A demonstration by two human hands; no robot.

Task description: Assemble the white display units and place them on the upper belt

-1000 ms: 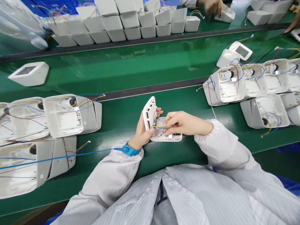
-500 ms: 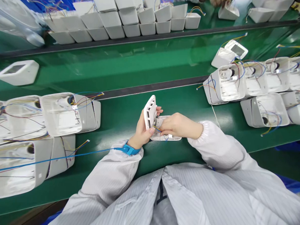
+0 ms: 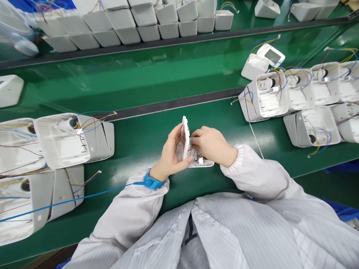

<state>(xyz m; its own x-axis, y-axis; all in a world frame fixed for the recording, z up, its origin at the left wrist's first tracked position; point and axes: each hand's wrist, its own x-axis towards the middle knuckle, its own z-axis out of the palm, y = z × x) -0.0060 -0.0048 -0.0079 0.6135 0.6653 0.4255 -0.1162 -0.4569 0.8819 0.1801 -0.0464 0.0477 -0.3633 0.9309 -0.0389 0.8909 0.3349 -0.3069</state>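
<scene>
My left hand [image 3: 169, 153] grips a thin white plastic cover [image 3: 185, 136], holding it upright on edge over the green bench. A second white housing half [image 3: 206, 163] lies flat just right of it, with thin coloured wires running between the two parts. My right hand [image 3: 210, 145] is closed in a pinch on those wires, right against the cover's inner face. A blue strap [image 3: 151, 182] with a blue cord circles my left wrist.
Open white housings with loose wires are stacked at the left [image 3: 64, 140] and at the right [image 3: 269, 94]. A green conveyor belt [image 3: 158, 77] runs behind, with rows of white shells [image 3: 136, 19] beyond it. One finished unit [image 3: 6, 90] sits at the belt's far left.
My left hand has turned the cover more edge-on and upright. My right hand has moved left, closer to the cover. The unit on the belt has drifted left; another person's hands have left the view.
</scene>
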